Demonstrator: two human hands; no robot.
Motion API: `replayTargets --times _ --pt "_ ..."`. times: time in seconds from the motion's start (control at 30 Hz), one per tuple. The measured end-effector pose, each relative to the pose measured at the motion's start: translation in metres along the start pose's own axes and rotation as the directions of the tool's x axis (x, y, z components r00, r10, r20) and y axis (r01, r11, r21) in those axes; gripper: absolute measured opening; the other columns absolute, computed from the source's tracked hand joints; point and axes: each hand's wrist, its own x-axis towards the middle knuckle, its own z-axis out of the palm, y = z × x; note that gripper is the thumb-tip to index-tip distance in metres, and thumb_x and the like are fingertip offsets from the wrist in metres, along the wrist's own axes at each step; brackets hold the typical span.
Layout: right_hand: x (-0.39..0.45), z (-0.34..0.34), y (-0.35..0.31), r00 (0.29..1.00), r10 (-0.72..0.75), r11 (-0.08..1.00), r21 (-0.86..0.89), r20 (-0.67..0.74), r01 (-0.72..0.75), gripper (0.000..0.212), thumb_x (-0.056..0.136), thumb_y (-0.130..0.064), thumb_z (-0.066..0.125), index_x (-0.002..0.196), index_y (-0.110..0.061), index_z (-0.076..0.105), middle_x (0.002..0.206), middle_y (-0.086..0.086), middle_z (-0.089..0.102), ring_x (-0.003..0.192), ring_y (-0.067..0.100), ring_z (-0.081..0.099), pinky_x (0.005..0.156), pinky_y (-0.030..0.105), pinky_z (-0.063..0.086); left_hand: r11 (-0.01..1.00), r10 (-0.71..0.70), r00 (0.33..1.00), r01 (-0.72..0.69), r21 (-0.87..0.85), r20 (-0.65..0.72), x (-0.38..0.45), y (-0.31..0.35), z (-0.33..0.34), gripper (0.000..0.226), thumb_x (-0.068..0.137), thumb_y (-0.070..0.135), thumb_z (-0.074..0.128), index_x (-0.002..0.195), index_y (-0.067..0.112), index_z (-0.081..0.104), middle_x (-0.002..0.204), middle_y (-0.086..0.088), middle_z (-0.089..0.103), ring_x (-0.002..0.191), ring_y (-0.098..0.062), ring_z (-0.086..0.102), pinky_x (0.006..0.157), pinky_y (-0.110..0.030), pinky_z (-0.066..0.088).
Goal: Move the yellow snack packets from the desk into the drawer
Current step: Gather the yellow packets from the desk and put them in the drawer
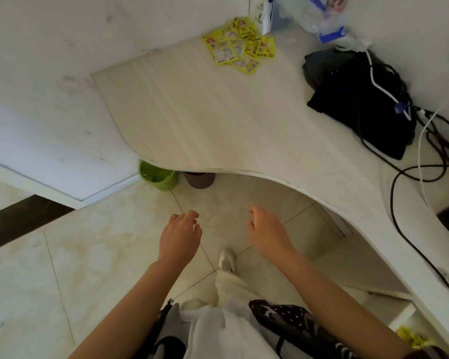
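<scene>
A pale curved tabletop (pixel 218 120) fills the corner of a white-walled room, above a glossy tiled floor (pixel 88 255). The yellow packets (pixel 240 45) lie in a loose overlapping heap at the far corner of the tabletop, well apart from me. A black bag (pixel 360 104) with cables sits to the right. A green basket (pixel 157 176) stands on the floor under the tabletop's edge. My left hand (pixel 180 235) and right hand (pixel 266 233) hover over the floor, fingers loosely curled, holding nothing. More yellow wrappers (pixel 412 338) show at the lower right.
</scene>
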Motion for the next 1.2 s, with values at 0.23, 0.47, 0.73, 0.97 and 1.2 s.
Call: replayTargets --times 0.23,0.47,0.73,0.97,1.2 --pt "0.095 -0.047 -0.009 0.999 -0.033 0.999 0.005 0.001 0.033 0.035 0.097 -0.019 0.041 0.129 -0.010 0.048 0.122 0.011 0.059 0.111 0.027 0.056 0.088 0.035 0.046 0.999 -0.042 0.999 0.041 -0.025 -0.013 0.098 0.025 -0.022 0.029 0.095 0.023 0.046 0.122 0.018 0.056 0.110 0.005 0.066 0.114 -0.015 0.048 0.083 -0.031 0.048" --pt "0.175 -0.080 -0.026 0.999 -0.033 0.999 0.008 -0.012 0.033 0.036 0.098 -0.022 0.040 0.133 -0.013 0.046 0.128 0.007 0.057 0.115 0.023 0.056 0.093 0.037 0.050 1.000 0.002 1.000 -0.002 -0.014 -0.016 0.186 0.036 -0.046 0.029 0.095 0.022 0.047 0.122 0.017 0.057 0.110 0.004 0.067 0.115 -0.017 0.049 0.088 -0.034 0.048" --pt "0.263 -0.108 -0.049 0.998 0.016 0.999 0.028 -0.064 -0.014 0.036 0.099 -0.022 0.040 0.133 -0.013 0.045 0.128 0.007 0.057 0.116 0.023 0.054 0.093 0.034 0.048 0.998 0.056 0.998 -0.057 0.018 0.041 0.295 0.032 -0.073 0.029 0.095 0.022 0.045 0.122 0.018 0.056 0.111 0.004 0.066 0.116 -0.018 0.046 0.087 -0.036 0.048" --pt "0.333 -0.133 -0.066 0.993 0.070 0.997 0.041 -0.092 -0.067 0.034 0.098 -0.023 0.041 0.130 -0.013 0.047 0.124 0.008 0.057 0.115 0.024 0.053 0.094 0.038 0.047 0.994 0.103 0.992 -0.105 0.026 0.071 0.379 0.031 -0.097 0.029 0.095 0.022 0.046 0.122 0.018 0.056 0.110 0.002 0.065 0.115 -0.019 0.048 0.086 -0.039 0.050" --pt "0.395 -0.163 -0.071 0.989 0.065 0.997 0.057 -0.131 -0.058 0.034 0.097 -0.022 0.043 0.129 -0.010 0.049 0.123 0.010 0.059 0.114 0.027 0.055 0.093 0.037 0.047 0.994 0.106 0.991 -0.107 0.007 0.088 0.452 0.050 -0.111 0.029 0.095 0.022 0.046 0.121 0.016 0.057 0.108 0.000 0.066 0.113 -0.019 0.049 0.086 -0.039 0.050"
